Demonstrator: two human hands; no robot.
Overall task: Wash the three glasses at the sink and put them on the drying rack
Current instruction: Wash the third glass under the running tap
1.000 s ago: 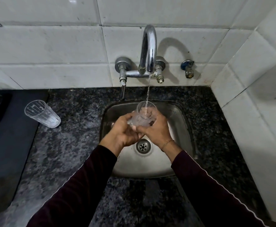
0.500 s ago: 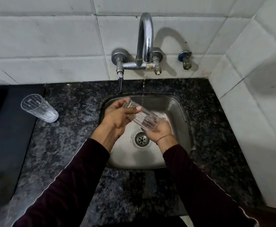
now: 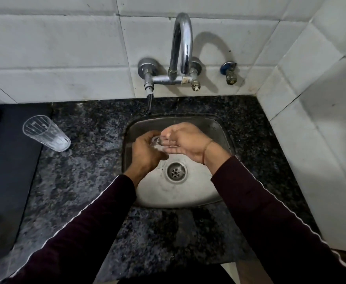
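Note:
Over the steel sink point(image 3: 219, 132) both hands meet around a clear ribbed glass point(image 3: 157, 142), which is mostly hidden between them. My left hand point(image 3: 146, 152) wraps its fingers around the glass. My right hand point(image 3: 185, 143) lies palm-up against the glass's other end, fingers curled over it. A second clear ribbed glass point(image 3: 45, 133) stands on the dark granite counter point(image 3: 90, 160) to the left of the sink, apart from both hands. No third glass is in view.
A chrome tap point(image 3: 182, 48) rises from the white tiled wall behind the sink, with a small valve point(image 3: 229, 72) to its right. A dark mat point(image 3: 6, 171) covers the counter's left part. A tiled wall closes the right side. The drain point(image 3: 176, 172) sits below the hands.
The glass went from upright under the stream, to tilted across both hands, to low between them now. The water stream is no longer visible. My right hand has turned palm-up.

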